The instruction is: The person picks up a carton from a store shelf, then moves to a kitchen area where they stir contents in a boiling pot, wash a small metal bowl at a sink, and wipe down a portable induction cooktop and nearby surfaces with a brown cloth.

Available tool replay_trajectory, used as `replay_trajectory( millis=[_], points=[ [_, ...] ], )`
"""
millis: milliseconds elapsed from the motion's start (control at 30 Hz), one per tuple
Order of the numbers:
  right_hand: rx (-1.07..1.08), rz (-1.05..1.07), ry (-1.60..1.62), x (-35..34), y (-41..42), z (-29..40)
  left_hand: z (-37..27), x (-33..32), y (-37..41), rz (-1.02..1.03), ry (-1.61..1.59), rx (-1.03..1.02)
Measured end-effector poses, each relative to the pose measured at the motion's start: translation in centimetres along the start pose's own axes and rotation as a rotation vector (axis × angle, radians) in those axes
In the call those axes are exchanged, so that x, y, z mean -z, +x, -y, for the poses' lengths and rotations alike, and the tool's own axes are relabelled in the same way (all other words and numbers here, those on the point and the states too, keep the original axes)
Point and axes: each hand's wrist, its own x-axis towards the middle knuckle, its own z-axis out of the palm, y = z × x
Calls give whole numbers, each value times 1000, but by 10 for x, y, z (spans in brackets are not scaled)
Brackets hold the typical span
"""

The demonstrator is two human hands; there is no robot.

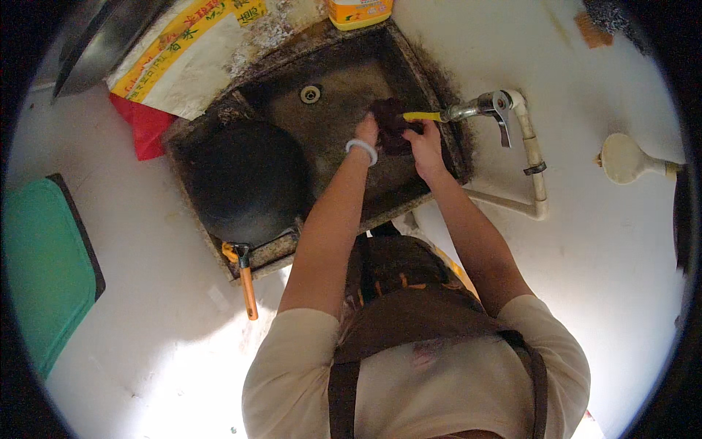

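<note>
A dark, crumpled cloth [390, 127] is between my two hands over the right side of a worn, dark sink [356, 71]. My left hand [367, 130], with a white band at the wrist, grips the cloth's left edge. On the other side, my right hand [426, 145] holds the cloth just under a yellow tube [421, 116], its thumb on the fabric. That tube is fitted to the spout of a metal lever tap [477, 107]. Whether water is running cannot be made out. A black wok [249, 178] rests in the sink's left part, its wooden handle [249, 293] jutting over the front edge.
A round drain [310, 94] sits at the sink's back. Behind stand a yellow plastic container [360, 13] and a printed sack [181, 60]. White piping [535, 159] runs along the right wall. At far left is a green board [49, 263]; a red cloth or bag [147, 129] hangs nearby.
</note>
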Motion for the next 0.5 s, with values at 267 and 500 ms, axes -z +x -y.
replay_trajectory(
  millis=[267, 500],
  points=[
    [156, -29, -125, 2, 20, -22, -6, -24, 0, -139, 1032, -339],
    [391, -9, -515, -22, 66, -74, -33, 28, -45, -423, 920, -520]
  ],
)
